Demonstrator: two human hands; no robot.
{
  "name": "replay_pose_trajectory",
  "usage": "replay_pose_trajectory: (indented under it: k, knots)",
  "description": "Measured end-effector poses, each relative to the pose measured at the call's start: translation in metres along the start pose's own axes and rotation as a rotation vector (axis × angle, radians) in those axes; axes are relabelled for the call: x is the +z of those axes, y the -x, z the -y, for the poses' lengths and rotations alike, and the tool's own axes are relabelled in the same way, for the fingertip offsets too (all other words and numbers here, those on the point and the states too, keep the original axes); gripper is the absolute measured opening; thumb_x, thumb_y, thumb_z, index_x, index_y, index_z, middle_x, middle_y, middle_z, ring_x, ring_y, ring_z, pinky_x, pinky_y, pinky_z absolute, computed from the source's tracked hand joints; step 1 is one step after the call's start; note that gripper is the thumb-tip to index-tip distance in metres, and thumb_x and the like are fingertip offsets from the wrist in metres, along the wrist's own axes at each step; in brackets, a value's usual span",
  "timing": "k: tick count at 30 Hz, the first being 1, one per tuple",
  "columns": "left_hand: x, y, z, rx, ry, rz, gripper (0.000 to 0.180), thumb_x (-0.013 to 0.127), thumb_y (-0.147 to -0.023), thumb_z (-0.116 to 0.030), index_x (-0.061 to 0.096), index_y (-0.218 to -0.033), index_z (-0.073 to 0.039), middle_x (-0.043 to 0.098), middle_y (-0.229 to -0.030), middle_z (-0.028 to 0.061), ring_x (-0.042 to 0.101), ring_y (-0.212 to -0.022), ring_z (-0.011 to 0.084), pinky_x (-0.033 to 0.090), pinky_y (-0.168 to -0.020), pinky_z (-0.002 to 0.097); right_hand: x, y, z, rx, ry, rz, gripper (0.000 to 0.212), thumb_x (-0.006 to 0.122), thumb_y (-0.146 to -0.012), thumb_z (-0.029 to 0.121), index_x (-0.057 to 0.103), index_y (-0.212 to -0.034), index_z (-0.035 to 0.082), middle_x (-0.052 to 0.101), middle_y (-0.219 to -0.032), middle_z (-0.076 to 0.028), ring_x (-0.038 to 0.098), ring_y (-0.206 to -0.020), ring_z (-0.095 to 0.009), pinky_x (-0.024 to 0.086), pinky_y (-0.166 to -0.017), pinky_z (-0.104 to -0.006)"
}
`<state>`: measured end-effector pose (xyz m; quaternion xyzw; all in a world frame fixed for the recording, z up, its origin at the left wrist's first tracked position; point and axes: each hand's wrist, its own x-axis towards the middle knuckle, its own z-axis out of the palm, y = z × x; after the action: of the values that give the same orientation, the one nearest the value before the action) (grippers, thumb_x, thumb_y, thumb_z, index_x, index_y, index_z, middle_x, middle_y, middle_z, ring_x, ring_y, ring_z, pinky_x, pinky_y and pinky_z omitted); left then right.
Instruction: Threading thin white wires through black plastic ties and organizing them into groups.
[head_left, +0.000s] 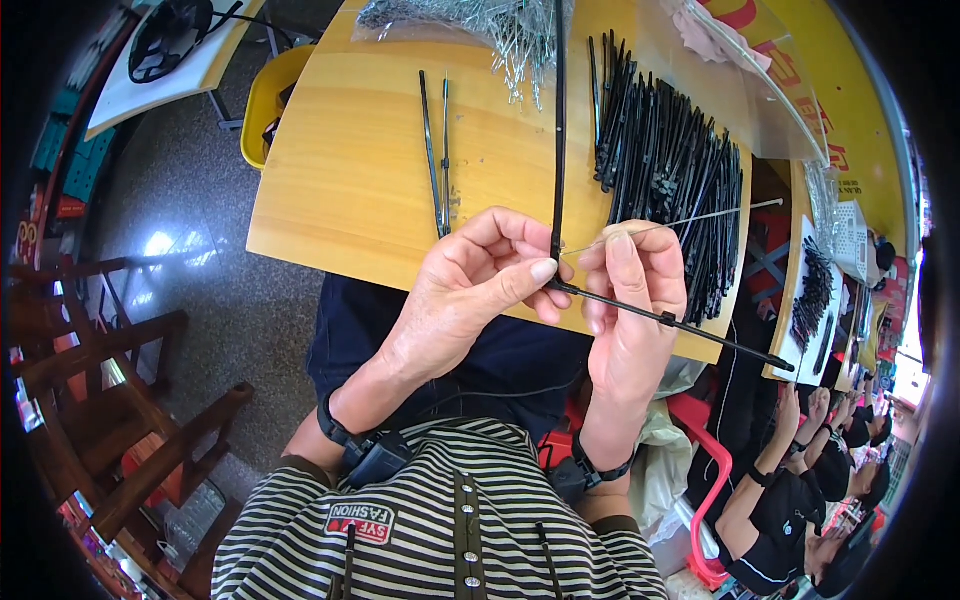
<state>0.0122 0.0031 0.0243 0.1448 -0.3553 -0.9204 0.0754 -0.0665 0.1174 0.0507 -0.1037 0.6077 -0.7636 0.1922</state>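
Note:
My left hand (470,285) pinches a long black cable tie (558,130) at a bend near its lower part; one part of the tie rises straight up over the table, the other runs down to the right past my right hand. My right hand (632,300) grips that lower part and also holds a thin white wire-like strip (700,218) that points to the right. Both hands are at the near edge of the wooden table (350,190).
A big heap of black cable ties (670,160) lies right of the hands. Two loose black ties (435,150) lie on the table's middle. A clear bag of shiny metal pins (500,25) sits at the far edge. Other people sit at right; wooden chairs stand at left.

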Motion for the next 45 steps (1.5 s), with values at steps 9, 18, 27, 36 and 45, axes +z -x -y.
replay_pose_trajectory:
  k: [9,18,27,36,45]
  knots:
    - [-0.002,0.000,0.002,-0.012,0.010,0.044,0.017,0.054,-0.086,-0.004,0.050,-0.103,-0.001,0.060,-0.093,0.0139,0.063,-0.077,0.0176,0.054,-0.064,0.0259,-0.005,0.004,0.002,0.172,-0.379,0.098,0.009,0.044,-0.094,0.014,0.046,-0.097,0.006,0.053,-0.060,-0.007,0.040,-0.037,-0.006,0.030,-0.032,-0.0166]
    - [0.003,-0.001,-0.002,-0.032,-0.017,0.011,0.012,0.060,-0.085,-0.007,0.057,-0.094,0.000,0.060,-0.095,0.0080,0.060,-0.075,0.0128,0.052,-0.063,0.0245,-0.009,0.000,-0.003,0.210,-0.354,0.109,0.028,0.035,-0.097,0.031,0.046,-0.100,0.005,0.055,-0.063,-0.009,0.041,-0.040,-0.008,0.030,-0.034,-0.0174]
    - [-0.003,0.000,0.001,-0.150,0.012,-0.015,0.011,0.058,-0.085,-0.009,0.056,-0.094,-0.002,0.059,-0.090,0.0058,0.061,-0.075,0.0145,0.051,-0.059,0.0233,-0.021,-0.002,0.007,0.074,-0.215,-0.012,0.037,0.032,-0.096,0.036,0.047,-0.103,0.002,0.057,-0.076,-0.010,0.048,-0.051,-0.009,0.036,-0.038,-0.0182]
    - [-0.002,-0.003,0.011,-0.096,-0.095,0.017,0.011,0.057,-0.086,-0.009,0.054,-0.094,-0.003,0.059,-0.089,0.0052,0.059,-0.077,0.0138,0.049,-0.064,0.0248,-0.026,-0.001,0.004,0.035,-0.189,0.038,0.013,0.047,-0.093,0.017,0.050,-0.094,0.004,0.054,-0.088,-0.005,0.048,-0.057,-0.006,0.037,-0.041,-0.0177]
    - [0.009,-0.008,0.005,-0.069,-0.166,0.056,0.012,0.055,-0.088,-0.013,0.052,-0.093,-0.002,0.055,-0.076,0.0028,0.054,-0.064,0.0081,0.042,-0.049,0.0192,-0.020,-0.002,0.000,0.065,-0.229,0.085,0.019,0.045,-0.094,0.019,0.050,-0.101,0.002,0.054,-0.089,-0.006,0.050,-0.062,-0.007,0.042,-0.048,-0.0195]
